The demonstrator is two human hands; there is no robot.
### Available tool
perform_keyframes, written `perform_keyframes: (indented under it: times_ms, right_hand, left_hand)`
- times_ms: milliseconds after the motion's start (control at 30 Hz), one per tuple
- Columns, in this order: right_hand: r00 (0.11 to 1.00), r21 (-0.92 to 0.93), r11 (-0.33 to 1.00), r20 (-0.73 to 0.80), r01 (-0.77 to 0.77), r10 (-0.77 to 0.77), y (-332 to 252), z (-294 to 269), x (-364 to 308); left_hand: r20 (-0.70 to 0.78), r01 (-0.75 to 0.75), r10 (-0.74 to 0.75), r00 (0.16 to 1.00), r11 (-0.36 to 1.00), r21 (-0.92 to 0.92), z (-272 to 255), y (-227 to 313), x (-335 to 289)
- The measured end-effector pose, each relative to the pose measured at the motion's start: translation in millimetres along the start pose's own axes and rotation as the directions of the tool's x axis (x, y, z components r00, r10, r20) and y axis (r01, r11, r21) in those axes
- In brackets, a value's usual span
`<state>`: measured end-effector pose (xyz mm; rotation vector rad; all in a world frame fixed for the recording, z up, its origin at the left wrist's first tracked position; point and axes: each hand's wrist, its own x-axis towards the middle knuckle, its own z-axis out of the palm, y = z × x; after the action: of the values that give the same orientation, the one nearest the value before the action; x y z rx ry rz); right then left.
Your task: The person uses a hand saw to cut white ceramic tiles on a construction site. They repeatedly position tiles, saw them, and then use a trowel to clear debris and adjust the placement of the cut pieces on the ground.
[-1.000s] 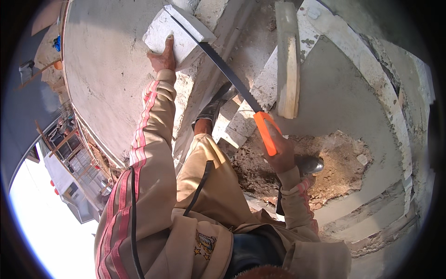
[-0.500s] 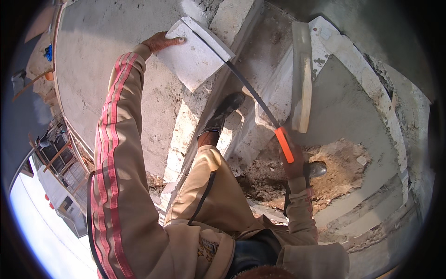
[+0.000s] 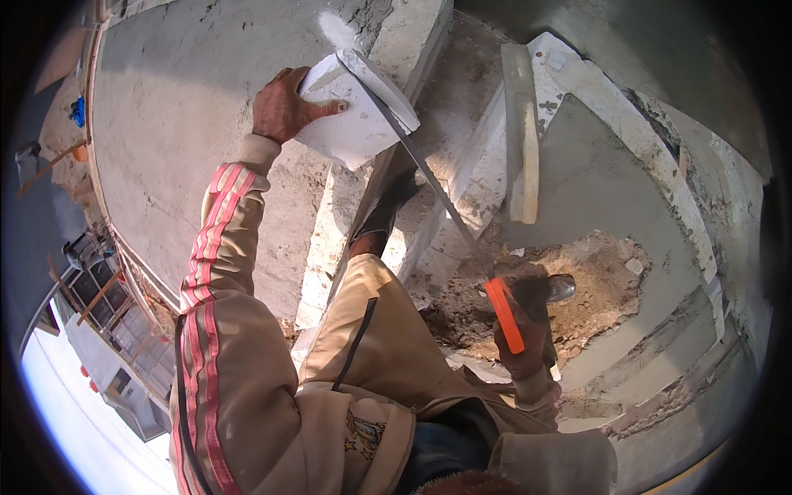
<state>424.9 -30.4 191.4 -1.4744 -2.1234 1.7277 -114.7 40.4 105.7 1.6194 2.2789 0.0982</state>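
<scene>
Both my hands are busy: left hand point(image 3: 280, 107) grips the white block point(image 3: 356, 124), right hand point(image 3: 524, 330) clenches the handsaw point(image 3: 429, 177) mid-cut; next, I judge, a steady stroke.

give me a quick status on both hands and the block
Left hand grips white block. Right hand holds saw by orange handle, blade on block. Nothing blocks the cut.

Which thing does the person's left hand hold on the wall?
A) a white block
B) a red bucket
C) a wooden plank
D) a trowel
A: the left hand grips a white block on the wall top, while the right hand holds the orange handle of a saw whose blade meets the block.
</scene>
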Motion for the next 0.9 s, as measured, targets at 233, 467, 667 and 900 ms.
perform_keyframes:
  times_ms: [233,467,667,900]
  right_hand:
    - [0.994,0.027,0.993,-0.001,-0.111,0.111,-55.9,4.0,-34.6]
    - [0.994,0.012,0.994,-0.033,-0.106,0.106,-92.5,1.2,-66.3]
    - [0.994,-0.001,0.997,-0.077,-0.074,0.074,-115.5,4.1,-70.5]
    - [0.991,-0.047,0.998,-0.135,-0.029,0.022,-140.7,-0.3,-66.0]
  left_hand:
    - [-0.161,0.003,0.032,0.986,0.977,0.212,-8.7,34.5,-26.1]
    - [-0.050,0.070,-0.061,0.997,0.978,0.196,-2.4,40.0,-26.1]
    - [-0.052,0.108,-0.104,0.993,0.991,0.078,-1.1,34.5,-28.8]
    - [0.024,0.135,-0.135,0.991,0.991,-0.002,0.0,38.0,-30.8]
